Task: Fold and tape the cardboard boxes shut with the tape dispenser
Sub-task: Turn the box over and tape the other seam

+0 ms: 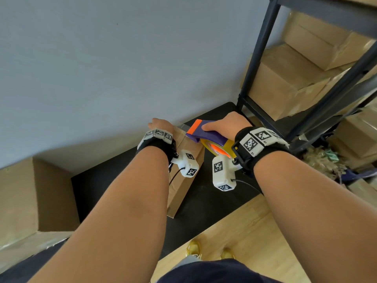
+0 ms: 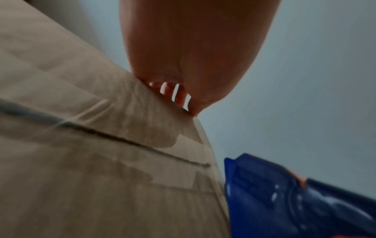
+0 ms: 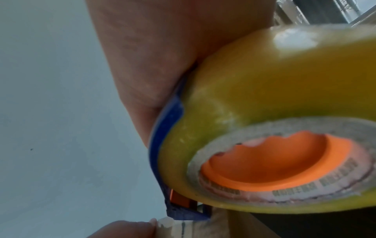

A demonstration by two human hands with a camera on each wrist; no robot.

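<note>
A narrow cardboard box lies on a black mat, its long side running away from me. My left hand reaches over its far end, and the fingers hook over the far top edge. The box top shows a centre seam under clear tape. My right hand grips the blue and orange tape dispenser from above, with its nose at the box's far right corner. The yellow tape roll with its orange hub sits under my right palm. The dispenser's blue body is right beside the box edge.
The black mat lies on a pale wood floor against a grey wall. A dark metal rack stacked with cardboard boxes stands at the right. A large box sits at the left. Loose packing filler lies under the rack.
</note>
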